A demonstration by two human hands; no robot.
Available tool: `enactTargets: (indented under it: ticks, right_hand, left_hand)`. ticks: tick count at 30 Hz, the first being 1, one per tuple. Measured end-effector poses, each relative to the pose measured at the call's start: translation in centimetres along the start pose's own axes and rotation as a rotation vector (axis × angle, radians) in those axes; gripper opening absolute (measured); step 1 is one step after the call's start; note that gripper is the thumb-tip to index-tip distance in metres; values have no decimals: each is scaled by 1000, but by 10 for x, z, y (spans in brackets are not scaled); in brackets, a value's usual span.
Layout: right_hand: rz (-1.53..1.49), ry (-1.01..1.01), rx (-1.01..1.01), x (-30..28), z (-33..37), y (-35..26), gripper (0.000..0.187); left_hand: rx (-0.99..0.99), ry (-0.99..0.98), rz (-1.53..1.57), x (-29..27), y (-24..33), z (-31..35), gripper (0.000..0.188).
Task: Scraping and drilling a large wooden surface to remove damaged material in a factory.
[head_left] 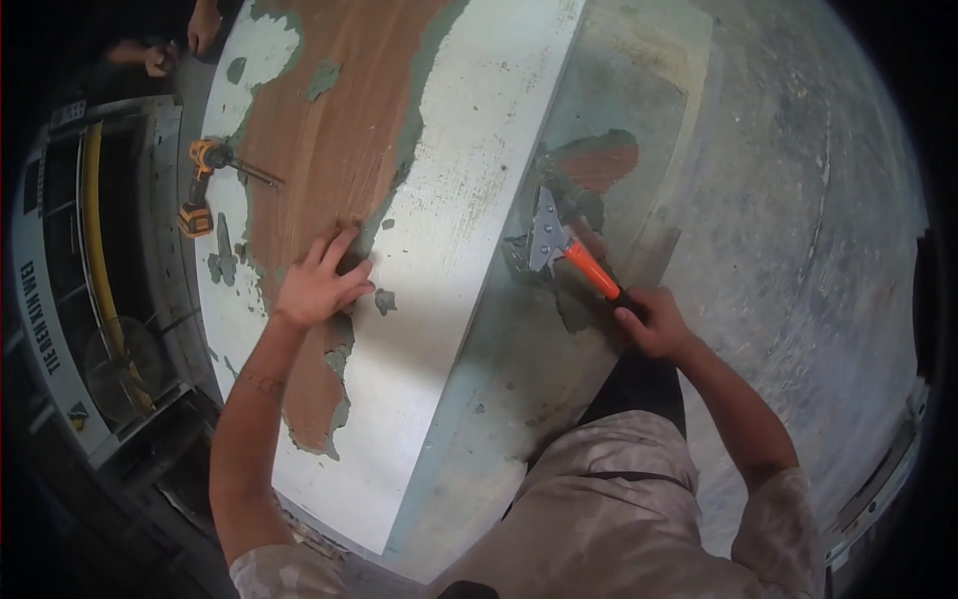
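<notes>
My right hand [654, 321] is wrapped round the black end of a scraper [589, 266] with an orange handle. Its wide metal blade, fixed with several bolts, points up and away, just past the right edge of a long white panel [439, 250]. Much of the panel's white and grey-green coating has come off, baring a reddish-brown surface [319, 140]. My left hand [324, 275] rests on that bare strip with its fingers spread, at the ragged coating edge. A small grey-green flake [385, 301] lies beside its fingers.
An orange and black cordless drill [205, 185] with a long bit lies at the panel's left edge. Peeled pieces [599, 160] lie on the concrete floor [778, 200] at right. A machine with a yellow bar [95, 230] stands at left. Another person's hands [160, 58] show at upper left.
</notes>
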State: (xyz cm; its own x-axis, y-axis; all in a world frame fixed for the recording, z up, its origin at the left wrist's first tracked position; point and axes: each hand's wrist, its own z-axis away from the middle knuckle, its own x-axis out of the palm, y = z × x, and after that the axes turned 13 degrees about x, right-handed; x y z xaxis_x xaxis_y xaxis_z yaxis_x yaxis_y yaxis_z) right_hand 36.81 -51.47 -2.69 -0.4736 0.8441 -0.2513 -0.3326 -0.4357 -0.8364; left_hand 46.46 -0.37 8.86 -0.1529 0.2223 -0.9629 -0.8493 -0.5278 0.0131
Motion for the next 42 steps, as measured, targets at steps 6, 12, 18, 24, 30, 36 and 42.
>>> enactTargets:
  ticks: [6,12,18,24,30,36,42]
  right_hand:
    - [26,26,-48,-3,-2,7,30]
    - [-22,13,-72,0,-4,9,30]
    - [-20,17,-103,-2,-5,10,27]
    - [-56,-25,-98,-3,-6,14,27]
    - [-49,-30,-77,-4,-5,10,27]
    - [-46,-4,-98,-1,-5,11,27]
    - [-36,15,-113,-1,-8,15,25]
  left_hand:
    - [97,-100,110,-6,-21,-19,30]
    - [149,-181,102,-2,-27,-19,34]
    - [132,-75,-4,5,-10,-30,36]
    - [-149,-37,102,15,9,-27,40]
    - [-571,-70,251,2,18,-63,103]
    - [-705,-321,312,3,10,-66,117]
    - [-633,-364,365,-6,2,-60,112]
